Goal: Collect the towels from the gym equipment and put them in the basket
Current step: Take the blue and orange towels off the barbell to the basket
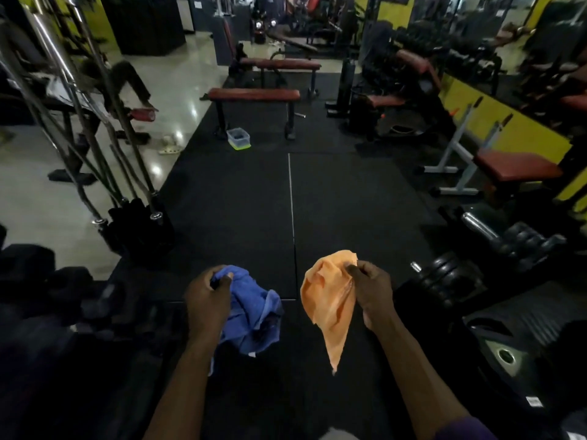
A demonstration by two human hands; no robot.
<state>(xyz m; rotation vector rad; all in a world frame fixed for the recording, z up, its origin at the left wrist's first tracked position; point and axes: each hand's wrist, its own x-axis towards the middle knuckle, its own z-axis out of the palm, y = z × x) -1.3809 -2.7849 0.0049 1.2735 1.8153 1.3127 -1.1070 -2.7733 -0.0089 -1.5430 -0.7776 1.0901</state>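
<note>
My left hand (pixel 208 298) grips a crumpled blue towel (pixel 254 319) low in the middle of the view. My right hand (pixel 373 290) pinches the top edge of an orange towel (pixel 328 303), which hangs down in a point. Both towels are held above the black rubber floor mat (pixel 254 211). Far ahead on the mat, beside a flat bench's leg, stands a small pale basket (pixel 239 138) with a green rim.
Red-padded flat benches (pixel 254 95) stand ahead, and another red bench (pixel 516 166) on a white frame is at the right. Barbells lean in a rack (pixel 133 214) at the left. Weight plates (pixel 451 277) and dumbbells (pixel 527 239) lie at the right. A person's legs (pixel 127 81) are far left.
</note>
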